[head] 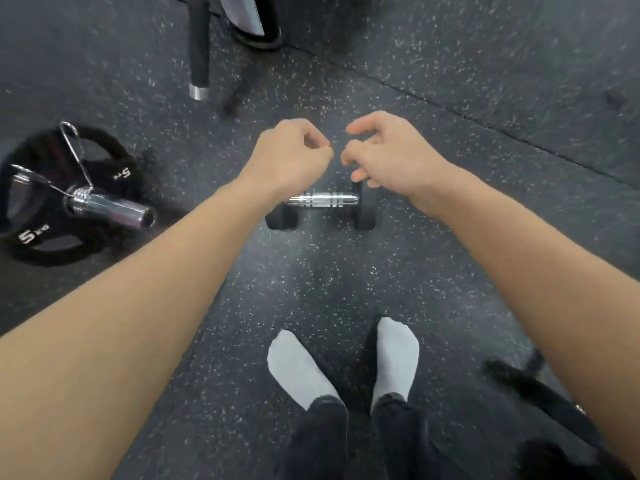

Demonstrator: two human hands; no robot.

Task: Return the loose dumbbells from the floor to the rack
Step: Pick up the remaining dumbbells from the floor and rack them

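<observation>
Speckled black rubber gym floor (346, 289): above the heavy, rigid black-headed dumbbell (320, 206) with its knurled chrome handle, my best hold, my left hand (291, 154) hangs fisted empty and my right hand (384, 150) half-curled, empty.

Both forearms are bare from the near edge of the view to the wrists, with no sleeves, watch, or bands on them. The left hand (291, 152) and right hand (384, 150) wear no gloves or rings. Below are dark trouser legs (360, 441) with frayed-looking hems, and white socks (396, 362) without shoes.
</observation>
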